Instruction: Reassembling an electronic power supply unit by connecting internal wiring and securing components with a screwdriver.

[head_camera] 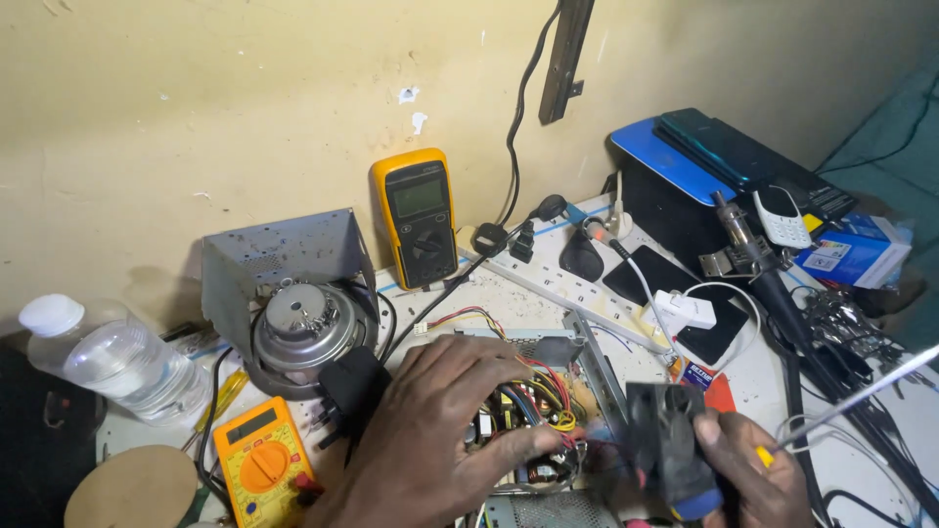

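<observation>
The left hand (445, 430) lies spread, fingers open, over the opened power supply (533, 391) at the table's near edge, fingertips among its wires (543, 381). The right hand (748, 479) grips a black fan (665, 440) and a screwdriver (851, 399) just beside it — a dismantling step, where care around the wiring matters.

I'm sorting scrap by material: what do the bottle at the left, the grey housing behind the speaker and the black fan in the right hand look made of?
Bottle: clear plastic, glossy, ribbed, with a white cap. Grey housing: likely sheet metal, dull, bent and speckled. Fan in the right hand: probably black moulded plastic, blurred here.
</observation>
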